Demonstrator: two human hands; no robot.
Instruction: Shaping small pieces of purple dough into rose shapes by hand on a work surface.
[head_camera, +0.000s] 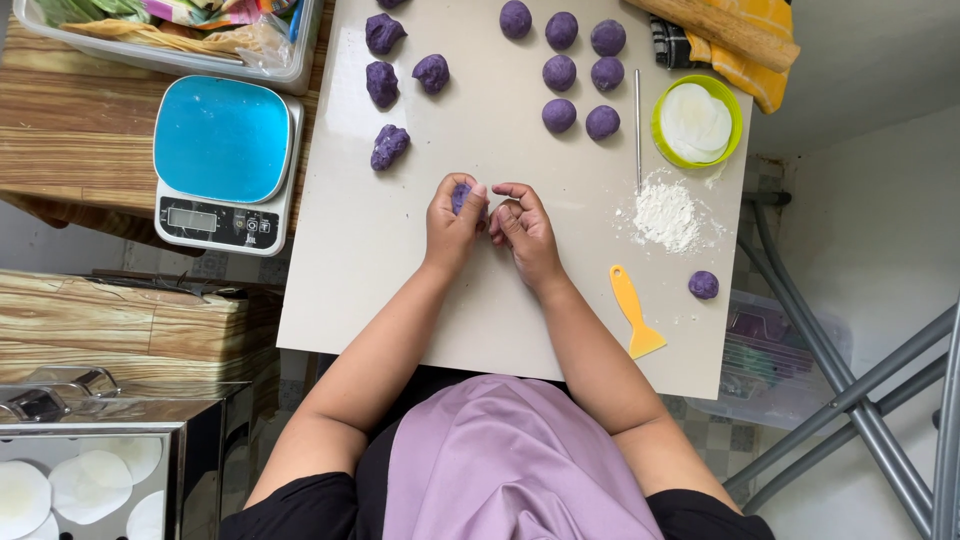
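L hand (452, 222) fingers clamp purple dough piece (461, 196); R hand (524, 228) fingers curled.

Domestic work area, viewed from above, daylight even.
Pale square worktop (400, 300) at centre; wood-grain shelving (120, 330) at left beside a steel cabinet (100, 440); grey metal tube frame (850, 400) at right against a plain white wall (880, 230); patterned tile floor (720, 440) below.

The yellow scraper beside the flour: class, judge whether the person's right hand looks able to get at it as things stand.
Probably yes. The yellow scraper lies flat on bare board just beside the right hand, with nothing between them. That hand is only touching the purple dough piece held in the left hand.
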